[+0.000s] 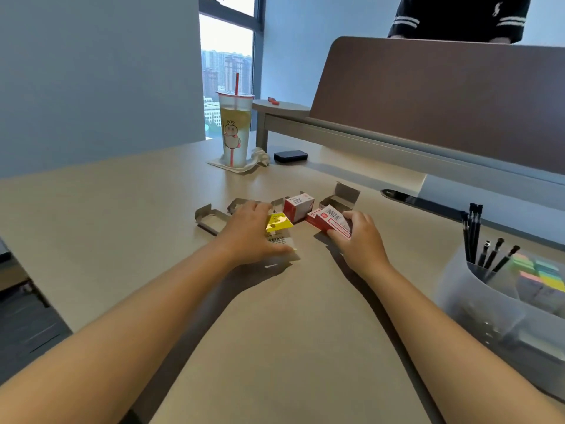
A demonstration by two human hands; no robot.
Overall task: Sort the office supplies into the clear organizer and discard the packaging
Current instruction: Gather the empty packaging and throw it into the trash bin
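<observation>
Gripping a red box in my right hand; my left hand lies flat, fingers spread, on a yellow wrapper.

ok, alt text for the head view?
Over a beige desk, the left hand presses on a clear wrapper with a yellow label while the right hand grips red-and-white boxes. A clear organizer with pens sits at right.

Red-white boxes, grey opened trays mid-table; clear organizer right, holding black pens.
</observation>
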